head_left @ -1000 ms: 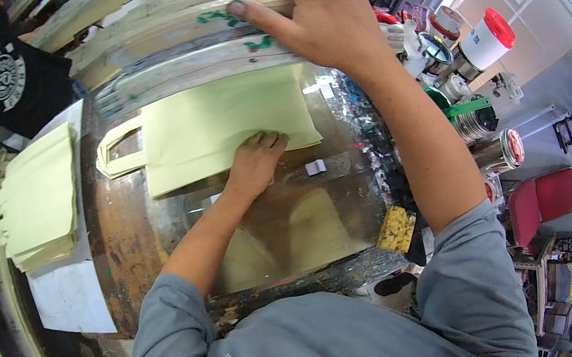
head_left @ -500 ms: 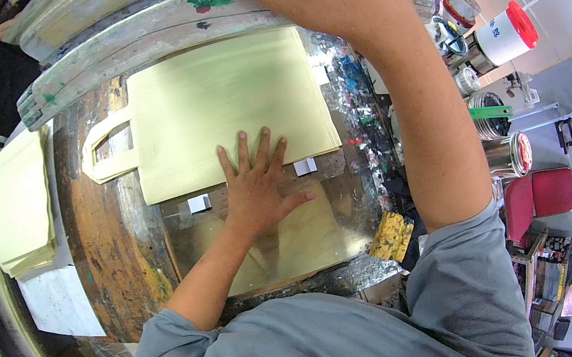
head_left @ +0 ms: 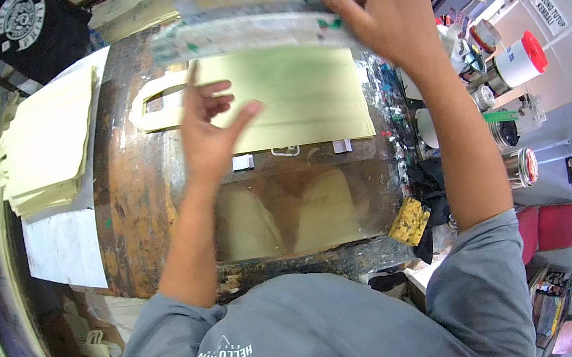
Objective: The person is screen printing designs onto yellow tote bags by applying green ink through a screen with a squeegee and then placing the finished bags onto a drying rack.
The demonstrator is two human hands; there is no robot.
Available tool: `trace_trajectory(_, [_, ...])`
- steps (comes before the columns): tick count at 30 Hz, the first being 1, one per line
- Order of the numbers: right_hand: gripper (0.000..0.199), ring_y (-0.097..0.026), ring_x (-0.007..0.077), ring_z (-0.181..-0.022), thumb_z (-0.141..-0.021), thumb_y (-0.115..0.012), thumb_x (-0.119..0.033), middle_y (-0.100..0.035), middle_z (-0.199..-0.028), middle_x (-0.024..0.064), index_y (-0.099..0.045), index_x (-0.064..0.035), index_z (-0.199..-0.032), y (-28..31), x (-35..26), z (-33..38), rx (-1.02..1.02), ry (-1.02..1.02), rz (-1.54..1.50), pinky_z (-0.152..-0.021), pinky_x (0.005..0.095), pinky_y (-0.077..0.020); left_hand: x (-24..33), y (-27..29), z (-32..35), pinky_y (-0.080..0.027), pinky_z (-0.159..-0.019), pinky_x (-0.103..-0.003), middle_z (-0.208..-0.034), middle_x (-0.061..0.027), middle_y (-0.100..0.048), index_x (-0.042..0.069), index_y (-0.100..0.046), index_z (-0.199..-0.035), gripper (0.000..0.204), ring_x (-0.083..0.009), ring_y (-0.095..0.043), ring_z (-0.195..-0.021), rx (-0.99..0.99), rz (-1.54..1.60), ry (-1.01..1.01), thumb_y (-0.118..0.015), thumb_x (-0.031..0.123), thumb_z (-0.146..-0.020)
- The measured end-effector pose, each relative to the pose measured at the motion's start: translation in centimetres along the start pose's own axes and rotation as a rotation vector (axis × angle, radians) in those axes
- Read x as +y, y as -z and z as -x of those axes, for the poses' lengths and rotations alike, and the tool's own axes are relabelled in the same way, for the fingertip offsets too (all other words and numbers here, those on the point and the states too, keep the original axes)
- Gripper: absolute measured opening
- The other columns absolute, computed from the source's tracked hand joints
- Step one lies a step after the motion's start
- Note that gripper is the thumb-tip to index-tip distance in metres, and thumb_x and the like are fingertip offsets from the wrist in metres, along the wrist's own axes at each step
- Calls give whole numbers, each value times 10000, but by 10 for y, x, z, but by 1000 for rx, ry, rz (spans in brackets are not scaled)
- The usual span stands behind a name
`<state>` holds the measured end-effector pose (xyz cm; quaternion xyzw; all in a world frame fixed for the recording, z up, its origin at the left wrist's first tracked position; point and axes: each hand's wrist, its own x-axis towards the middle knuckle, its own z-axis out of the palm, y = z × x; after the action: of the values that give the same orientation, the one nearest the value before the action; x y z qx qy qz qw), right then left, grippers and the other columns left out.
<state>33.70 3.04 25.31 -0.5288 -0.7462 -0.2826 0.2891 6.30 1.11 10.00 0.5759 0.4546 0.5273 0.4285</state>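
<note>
A pale yellow tote bag (head_left: 303, 99) lies flat on the worktable, its strap handle (head_left: 147, 119) stretched out to the left. My right hand (head_left: 390, 11) is closed around the right end of a long paint-stained frame (head_left: 253, 35), which looks like a printing screen. Motion blurs this frame, and it covers the bag's far edge. Over the bag's left part is my left hand (head_left: 210, 119), its fingers and thumb apart and nothing in them. Two small white blocks (head_left: 243, 162) sit along the bag's near edge.
A stack of pale yellow bags (head_left: 53, 135) lies on white paper (head_left: 64, 244) at the left. A yellow sponge (head_left: 408, 222) rests at the table's near right corner. Cans and tubs, one with a red lid (head_left: 533, 51), stand along the right. Red chairs (head_left: 558, 226) are farther right.
My left hand has lifted off the bag and moved toward its left side. My right hand is now seen gripping the frame, which is moving. The whole view has shifted.
</note>
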Motion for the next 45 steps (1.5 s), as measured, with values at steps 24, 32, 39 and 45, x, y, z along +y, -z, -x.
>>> trace_trajectory(24, [586, -703, 379, -974, -781, -876, -511, -708, -950, 164, -648, -40, -1043, -3, -14, 38, -488, -4, -94, -832, 511, -494, 23, 36, 11, -559, -1024, -377, -1270, -166, -708, -63, -323, -1622, 1120, -233, -694, -1145, -127, 161, 66, -988, 197, -759])
trace_trajectory(32, [566, -693, 394, -951, -658, -958, -355, -696, -916, 149, -628, -73, -1022, -32, -30, 101, -697, -213, -242, -787, 491, -515, -96, 46, 84, -343, -995, -410, -1125, -81, -760, 22, -435, -1610, 1275, -256, -639, -989, 3, -724, -165, -965, 611, -612])
trace_trajectory(39, [477, -591, 279, -980, -704, -909, -277, -624, -983, 36, -628, -135, -1062, -24, -79, 164, -643, -170, -29, -877, 479, -370, -102, 48, 88, -322, -969, -423, -1099, -56, -752, -7, -433, -1601, 1301, -237, -604, -977, -27, -702, -193, -971, 593, -579])
trace_trajectory(45, [446, -606, 276, -990, -749, -894, -286, -636, -998, 25, -633, -165, -1090, -93, -63, 148, -497, -182, 74, -883, 501, -373, -101, 50, 89, -327, -962, -415, -1106, -47, -759, -8, -450, -1591, 1284, -248, -599, -971, -26, -702, -165, -977, 579, -578])
